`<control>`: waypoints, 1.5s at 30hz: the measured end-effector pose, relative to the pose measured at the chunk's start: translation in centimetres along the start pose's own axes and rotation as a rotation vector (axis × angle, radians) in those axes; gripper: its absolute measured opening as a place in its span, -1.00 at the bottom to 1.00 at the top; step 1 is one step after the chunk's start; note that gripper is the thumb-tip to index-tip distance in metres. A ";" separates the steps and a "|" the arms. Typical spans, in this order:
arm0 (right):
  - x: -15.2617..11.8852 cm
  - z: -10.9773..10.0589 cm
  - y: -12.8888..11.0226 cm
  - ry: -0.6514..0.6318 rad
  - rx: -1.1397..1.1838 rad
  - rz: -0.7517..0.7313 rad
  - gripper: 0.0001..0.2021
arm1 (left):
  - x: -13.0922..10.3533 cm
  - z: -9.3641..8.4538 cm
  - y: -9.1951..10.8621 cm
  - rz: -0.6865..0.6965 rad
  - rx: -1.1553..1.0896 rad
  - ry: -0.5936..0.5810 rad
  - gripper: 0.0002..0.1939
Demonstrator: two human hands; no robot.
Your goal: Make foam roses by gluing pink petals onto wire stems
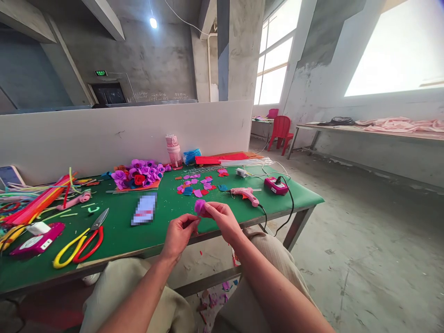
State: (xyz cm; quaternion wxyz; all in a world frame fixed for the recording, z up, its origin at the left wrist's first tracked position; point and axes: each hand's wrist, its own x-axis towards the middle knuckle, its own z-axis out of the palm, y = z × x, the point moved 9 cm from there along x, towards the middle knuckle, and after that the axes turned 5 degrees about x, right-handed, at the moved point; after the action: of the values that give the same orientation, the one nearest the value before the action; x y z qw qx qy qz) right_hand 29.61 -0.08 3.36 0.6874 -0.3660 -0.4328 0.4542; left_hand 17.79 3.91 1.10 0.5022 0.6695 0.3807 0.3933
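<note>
A small purple paper flower [200,207] is pinched between the thumb and fingers of my right hand [222,219], over the front edge of the green table [180,231]. My left hand [182,233] is just below and left of it, thumb and fingertips pressed together; what they hold, if anything, is too small to make out. Beyond the hands lie loose purple, red and blue paper petals [197,192]. To their right rests a pink glue gun [245,194]. A bunch of purple and red paper flowers [138,174] lies at the back left.
Scissors [90,238] with yellow and red handles lie left, near a phone [144,209] and a magenta power box [38,239]. Another magenta box [276,186] with cables sits right. A pink bottle [174,151] and red paper strips [222,158] stand by the white partition [121,134].
</note>
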 end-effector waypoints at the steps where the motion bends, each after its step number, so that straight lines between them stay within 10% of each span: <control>1: 0.0 0.0 0.0 -0.002 0.011 0.001 -0.69 | 0.0 0.0 -0.1 -0.005 -0.001 0.001 -0.77; 45: 0.1 1.3 2.5 -0.076 0.083 0.079 -0.74 | 0.1 -0.1 -1.4 -0.118 -0.130 0.022 -0.71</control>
State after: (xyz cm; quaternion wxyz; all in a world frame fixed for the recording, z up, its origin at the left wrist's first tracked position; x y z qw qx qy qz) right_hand 27.64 0.98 1.59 0.6664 -0.3366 -0.4247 0.5121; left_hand 17.55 4.33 -0.19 0.5627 0.6076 0.3984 0.3943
